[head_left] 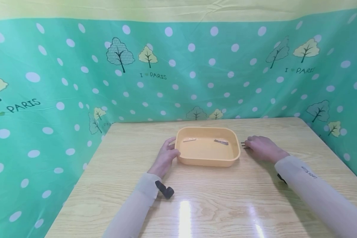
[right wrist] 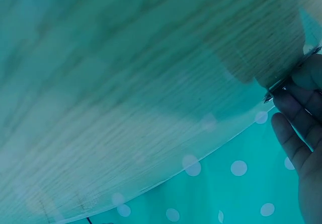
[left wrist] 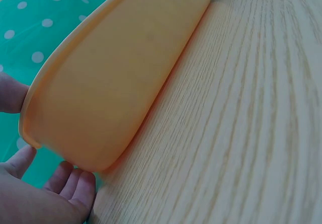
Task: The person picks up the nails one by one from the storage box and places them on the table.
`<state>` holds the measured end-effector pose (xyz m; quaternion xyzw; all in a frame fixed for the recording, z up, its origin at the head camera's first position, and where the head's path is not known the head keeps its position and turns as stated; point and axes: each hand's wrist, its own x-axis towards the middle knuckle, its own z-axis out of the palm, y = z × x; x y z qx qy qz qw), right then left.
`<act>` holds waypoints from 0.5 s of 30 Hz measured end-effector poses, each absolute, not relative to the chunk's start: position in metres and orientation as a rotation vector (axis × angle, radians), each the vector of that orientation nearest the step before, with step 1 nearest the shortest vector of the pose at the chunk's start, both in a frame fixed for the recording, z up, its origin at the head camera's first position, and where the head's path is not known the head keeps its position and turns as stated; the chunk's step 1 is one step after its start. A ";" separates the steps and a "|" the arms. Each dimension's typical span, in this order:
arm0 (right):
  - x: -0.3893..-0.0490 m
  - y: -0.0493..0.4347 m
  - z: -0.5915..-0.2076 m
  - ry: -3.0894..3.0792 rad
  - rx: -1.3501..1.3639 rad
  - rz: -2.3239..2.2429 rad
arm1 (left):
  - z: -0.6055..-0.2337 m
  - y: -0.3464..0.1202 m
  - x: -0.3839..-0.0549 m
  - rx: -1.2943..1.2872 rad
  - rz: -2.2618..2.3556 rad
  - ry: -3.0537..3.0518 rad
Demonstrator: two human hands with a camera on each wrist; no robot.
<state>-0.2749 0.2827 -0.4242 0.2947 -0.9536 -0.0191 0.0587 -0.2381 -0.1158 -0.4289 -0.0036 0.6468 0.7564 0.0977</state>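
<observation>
A yellow-orange plastic tray (head_left: 208, 162) sits on the table. My left hand (head_left: 163, 157) holds its left end, thumb at the near left corner and fingers along the outer wall. From the left wrist view, fingertips (left wrist: 83, 183) lie against the tray's rounded end (left wrist: 100, 108). Inside the tray are a single thin nail (head_left: 189, 140) on the left and a small bunch of nails (head_left: 221, 142) on the right. Just right of the tray, my right hand (head_left: 263, 147) pinches several dark nails (head_left: 243, 145), their ends poking out toward the tray. Fingers partly hide them in the right wrist view.
The wood-grain table (head_left: 226, 195) extends toward me, with light reflections near its front. A green polka-dot cloth (head_left: 193, 66) with printed trees hangs behind the table and along both sides.
</observation>
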 end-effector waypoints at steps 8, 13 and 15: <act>-0.274 0.282 -0.424 -2.894 0.889 -0.051 | -0.429 -0.116 -0.238 -0.012 2.244 1.917; -0.275 0.282 -0.421 -2.898 0.890 -0.066 | -0.429 -0.115 -0.238 -0.027 2.252 1.926; -0.276 0.282 -0.419 -2.897 0.895 -0.072 | -0.429 -0.115 -0.238 -0.034 2.248 1.933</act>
